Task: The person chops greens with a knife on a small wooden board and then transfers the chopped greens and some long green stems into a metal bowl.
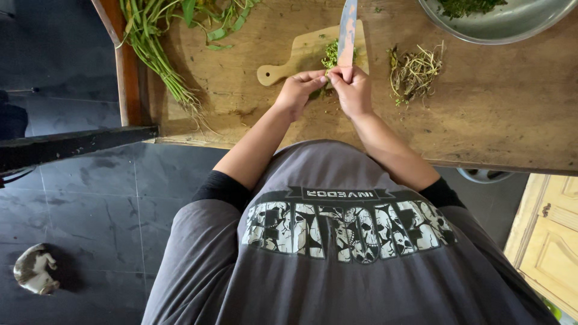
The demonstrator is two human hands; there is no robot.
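The right hand (pixel 352 90) holds a knife (pixel 347 30), its grip closed around the handle, so the handle itself is hidden and only the long blade shows, pointing away from the person over the board (pixel 301 51). The left hand (pixel 298 90) sits just beside the right one, fingertips touching it at the base of the blade, its grip pinching a small sprig of greens (pixel 330 55) against the knife. Those greens lie on the near end of the small wooden board, partly under the blade.

The board has a rounded handle pointing left and rests on a worn wooden bench (pixel 494 108). To the right of the hands, apart from the board, lies a loose heap of cut roots (pixel 414 72), pale and tangled. At the far left of the bench is a bunch of long green stalks (pixel 156 54) with roots at the near end and leaves at the far end. A metal bowl (pixel 512 24) at the upper right holds some chopped greens; only part of it is in view.

The person wears a grey shirt with a printed front. Below the bench is a dark tiled floor (pixel 90 198), and a small pale animal (pixel 35 269) lies curled at the lower left
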